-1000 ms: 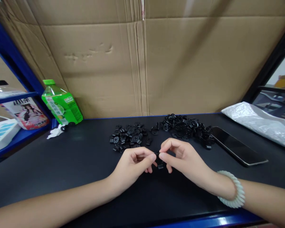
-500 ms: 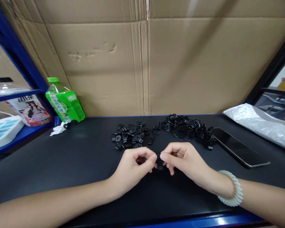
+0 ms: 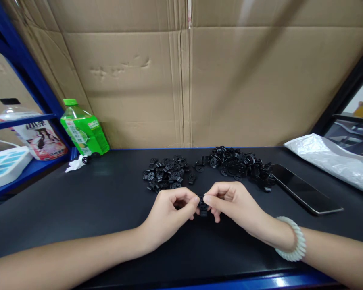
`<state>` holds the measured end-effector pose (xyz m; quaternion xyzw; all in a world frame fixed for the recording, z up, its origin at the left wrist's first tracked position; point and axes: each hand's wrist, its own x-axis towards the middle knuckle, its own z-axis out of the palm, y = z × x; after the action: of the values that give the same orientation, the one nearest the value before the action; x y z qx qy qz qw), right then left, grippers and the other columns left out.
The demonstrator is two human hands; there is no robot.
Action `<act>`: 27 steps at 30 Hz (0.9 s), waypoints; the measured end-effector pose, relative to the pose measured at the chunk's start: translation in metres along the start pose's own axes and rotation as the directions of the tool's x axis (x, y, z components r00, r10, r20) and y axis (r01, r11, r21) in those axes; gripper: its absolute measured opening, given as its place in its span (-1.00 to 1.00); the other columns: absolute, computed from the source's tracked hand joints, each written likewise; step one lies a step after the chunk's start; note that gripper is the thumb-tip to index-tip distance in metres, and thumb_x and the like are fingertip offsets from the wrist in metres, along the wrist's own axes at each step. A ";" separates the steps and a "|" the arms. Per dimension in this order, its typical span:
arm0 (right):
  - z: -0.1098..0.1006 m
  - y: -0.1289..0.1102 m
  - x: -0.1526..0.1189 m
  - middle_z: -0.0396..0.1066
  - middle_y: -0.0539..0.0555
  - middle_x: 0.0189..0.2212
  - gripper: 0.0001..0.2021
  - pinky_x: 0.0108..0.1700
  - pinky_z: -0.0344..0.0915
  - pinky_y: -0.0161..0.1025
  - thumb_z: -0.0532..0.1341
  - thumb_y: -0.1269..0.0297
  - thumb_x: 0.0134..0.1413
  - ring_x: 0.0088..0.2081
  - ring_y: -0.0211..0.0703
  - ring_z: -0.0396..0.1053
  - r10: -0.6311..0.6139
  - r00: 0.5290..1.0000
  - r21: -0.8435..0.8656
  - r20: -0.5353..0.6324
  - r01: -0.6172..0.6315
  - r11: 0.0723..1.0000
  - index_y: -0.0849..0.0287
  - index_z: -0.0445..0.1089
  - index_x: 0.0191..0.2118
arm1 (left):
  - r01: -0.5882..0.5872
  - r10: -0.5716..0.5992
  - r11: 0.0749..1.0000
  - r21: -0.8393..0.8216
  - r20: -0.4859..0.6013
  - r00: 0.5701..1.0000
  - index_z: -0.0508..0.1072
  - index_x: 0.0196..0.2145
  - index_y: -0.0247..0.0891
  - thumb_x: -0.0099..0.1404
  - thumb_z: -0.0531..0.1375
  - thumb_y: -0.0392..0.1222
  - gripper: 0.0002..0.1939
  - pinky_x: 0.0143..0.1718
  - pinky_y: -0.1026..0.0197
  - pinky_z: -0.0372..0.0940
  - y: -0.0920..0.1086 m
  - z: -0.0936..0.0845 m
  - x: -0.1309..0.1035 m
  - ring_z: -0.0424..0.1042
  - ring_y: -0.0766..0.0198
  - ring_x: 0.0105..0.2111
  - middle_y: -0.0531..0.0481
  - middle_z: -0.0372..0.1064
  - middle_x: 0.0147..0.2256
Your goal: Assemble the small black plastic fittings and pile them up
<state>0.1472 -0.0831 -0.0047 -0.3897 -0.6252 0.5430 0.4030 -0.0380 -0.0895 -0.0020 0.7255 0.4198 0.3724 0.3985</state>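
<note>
Between my two hands, just above the black table (image 3: pixel 109 209), is a small black round part (image 3: pixel 203 204) with holes and a tab at its lower side. The thumb and index finger of my left hand (image 3: pixel 174 213) pinch its left edge. My right hand (image 3: pixel 234 203) pinches the right edge, with its other fingers curled below. Behind my left hand lies a pile of black perforated parts (image 3: pixel 167 173). A larger heap of black parts (image 3: pixel 238 163) sits farther right, behind my right hand.
A black phone (image 3: pixel 305 189) and a silvery plastic bag (image 3: pixel 329 157) lie on the right. At the back left stand a green bottle (image 3: pixel 86 131) and a crumpled white tissue (image 3: pixel 76 163). Cardboard (image 3: pixel 133 80) closes off the back.
The view has shifted slightly. Both hands keep their pinch on the black part, which looks slightly turned between the fingertips.
</note>
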 end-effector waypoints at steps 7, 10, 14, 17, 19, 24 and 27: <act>0.000 0.000 0.000 0.38 -0.02 -0.59 -0.74 -0.54 0.25 -0.36 0.32 0.14 -0.03 -0.64 -0.34 0.30 -0.038 0.999 -0.029 -0.009 0.038 0.999 0.23 0.39 -0.53 | -0.009 0.009 1.000 -0.015 0.001 1.000 0.49 -0.46 -0.29 0.27 0.14 -0.17 -0.78 -0.42 0.31 0.30 -0.001 0.000 -0.001 0.39 0.31 -0.52 0.03 0.43 -0.54; 0.000 0.001 0.000 0.37 -0.03 -0.59 -0.76 -0.52 0.26 -0.36 0.30 0.18 0.00 -0.63 -0.35 0.30 -0.076 0.997 -0.026 -0.010 0.076 0.997 0.23 0.38 -0.51 | 0.000 -0.001 0.998 -0.060 -0.008 1.000 0.51 -0.41 -0.30 0.26 0.16 -0.17 -0.81 -0.39 0.29 0.31 -0.001 0.000 0.000 0.40 0.31 -0.50 0.01 0.44 -0.49; 0.001 0.001 -0.001 0.35 -0.04 -0.60 -0.75 -0.52 0.27 -0.37 0.29 0.18 0.02 -0.63 -0.35 0.30 -0.100 0.995 -0.033 -0.023 0.099 0.995 0.23 0.37 -0.52 | 0.048 -0.053 0.986 -0.158 -0.030 0.998 0.50 -0.34 -0.32 0.20 0.21 -0.16 -0.84 -0.38 0.28 0.32 -0.001 0.000 0.001 0.41 0.30 -0.47 0.02 0.41 -0.49; 0.002 0.002 0.000 0.36 -0.04 -0.59 -0.74 -0.53 0.28 -0.37 0.30 0.15 0.02 -0.62 -0.35 0.31 -0.079 0.997 -0.029 -0.024 0.079 0.996 0.24 0.36 -0.51 | 0.062 -0.066 0.978 -0.200 -0.012 0.998 0.48 -0.35 -0.33 0.19 0.22 -0.14 -0.82 -0.37 0.27 0.32 0.000 -0.001 0.002 0.41 0.29 -0.46 0.01 0.41 -0.48; 0.002 0.002 0.002 0.36 -0.03 -0.57 -0.72 -0.53 0.32 -0.36 0.28 0.12 0.03 -0.60 -0.34 0.32 -0.066 0.998 -0.016 0.005 0.066 0.998 0.24 0.37 -0.50 | 0.042 -0.044 0.982 -0.186 -0.010 0.999 0.48 -0.37 -0.33 0.19 0.22 -0.13 -0.82 -0.39 0.27 0.31 0.001 -0.005 0.005 0.39 0.29 -0.47 0.01 0.40 -0.49; -0.007 0.005 0.013 0.39 0.09 -0.31 -0.78 -0.53 0.37 -0.36 0.15 0.18 0.16 -0.39 -0.23 0.35 -0.153 0.986 -0.301 0.071 0.168 0.939 0.21 0.43 -0.21 | -0.053 0.047 0.998 -0.025 -0.207 0.977 0.45 -0.46 -0.32 0.10 0.22 -0.16 -0.85 -0.49 0.30 0.21 0.008 -0.035 0.025 0.31 0.32 -0.55 0.05 0.35 -0.57; -0.018 0.007 0.024 0.33 0.15 -0.10 -0.69 -0.41 0.39 -0.31 0.14 0.37 0.13 -0.35 -0.25 0.34 -0.297 0.948 -0.615 0.111 0.300 0.729 0.16 0.35 0.01 | -0.084 0.134 0.983 0.165 -0.322 0.937 0.45 -0.48 -0.32 0.09 0.21 -0.12 -0.81 -0.46 0.28 0.22 0.007 -0.062 0.042 0.34 0.28 -0.52 0.02 0.39 -0.54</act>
<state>0.1552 -0.0539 -0.0086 -0.3941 -0.8247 0.2339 0.3314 -0.0748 -0.0373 0.0380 0.7024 0.4662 0.4783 0.2459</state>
